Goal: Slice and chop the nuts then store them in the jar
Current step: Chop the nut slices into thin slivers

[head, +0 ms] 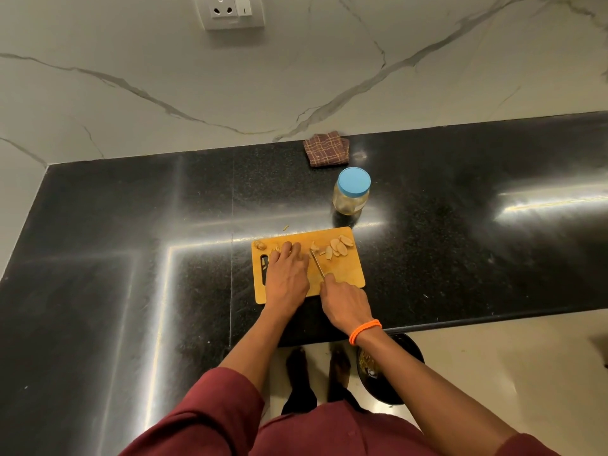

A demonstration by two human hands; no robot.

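A wooden cutting board (345, 274) lies on the black counter. Several pale nut slices (339, 247) sit at its far right, and a whole nut (259, 245) rests at its far left corner. My left hand (287, 274) lies on the board with its fingertips curled down over a nut that is mostly hidden. My right hand (345, 304) grips the handle of a small knife (316, 263), whose blade points away from me just right of my left fingers. A clear jar with a blue lid (351, 194) stands closed behind the board.
A folded brown checked cloth (325, 149) lies against the marble wall. A small nut scrap (285, 227) sits on the counter beyond the board. On the floor at my right stands a black bin (388, 370). A wall socket (230, 9) is above.
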